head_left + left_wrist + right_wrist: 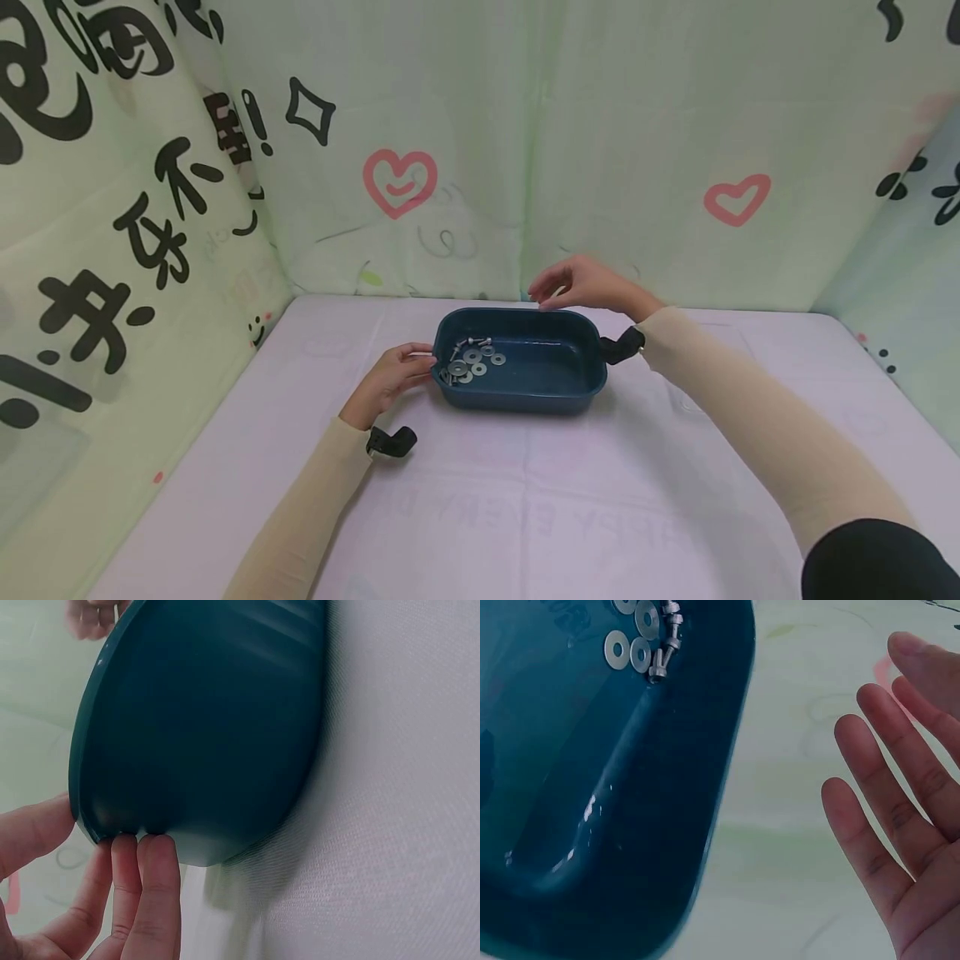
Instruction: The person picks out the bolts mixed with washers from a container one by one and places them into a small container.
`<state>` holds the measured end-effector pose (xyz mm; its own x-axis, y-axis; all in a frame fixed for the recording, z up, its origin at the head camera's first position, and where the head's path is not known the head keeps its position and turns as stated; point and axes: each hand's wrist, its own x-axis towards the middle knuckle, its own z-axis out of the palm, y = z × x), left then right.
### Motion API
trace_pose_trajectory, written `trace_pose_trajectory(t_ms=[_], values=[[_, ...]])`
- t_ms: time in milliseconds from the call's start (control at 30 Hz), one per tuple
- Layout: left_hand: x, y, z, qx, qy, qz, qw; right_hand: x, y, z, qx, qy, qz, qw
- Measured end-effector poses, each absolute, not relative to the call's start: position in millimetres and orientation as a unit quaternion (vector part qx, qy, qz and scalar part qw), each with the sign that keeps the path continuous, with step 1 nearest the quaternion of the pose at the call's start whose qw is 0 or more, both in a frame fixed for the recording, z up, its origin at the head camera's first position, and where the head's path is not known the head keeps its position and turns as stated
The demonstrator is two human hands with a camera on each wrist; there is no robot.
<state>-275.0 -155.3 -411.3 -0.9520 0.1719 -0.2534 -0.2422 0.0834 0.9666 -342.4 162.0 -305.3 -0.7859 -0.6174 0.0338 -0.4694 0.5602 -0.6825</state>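
A dark blue-green rectangular basin (536, 379) stands on the table. Metal washers (478, 369) and several small bolts (470, 342) lie together in its left part. At the basin's left end is my left hand (390, 379), its fingertips (155, 859) touching the outer wall just below the rim. My right hand (588, 285) is raised over the back rim, fingers loosely bent and holding nothing. In the right wrist view, its spread fingers (892, 806) are apart from the basin's wall.
The table (465, 500) has a pale cloth over it. Light green curtains (480, 108) with printed hearts and black characters hang at the back and both sides. Black straps with cameras (393, 442) sit on both wrists. A dark round shape (877, 562) shows at the lower right.
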Motion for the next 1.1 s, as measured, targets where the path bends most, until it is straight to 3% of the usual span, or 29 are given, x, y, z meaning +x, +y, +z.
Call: trace_pose_trajectory(t_ms=[1100], values=[[-276, -156, -413, -0.030, 0.719, 0.677, 0.154, -369, 84, -359, -0.391, 0.847, -0.327, 0.152]])
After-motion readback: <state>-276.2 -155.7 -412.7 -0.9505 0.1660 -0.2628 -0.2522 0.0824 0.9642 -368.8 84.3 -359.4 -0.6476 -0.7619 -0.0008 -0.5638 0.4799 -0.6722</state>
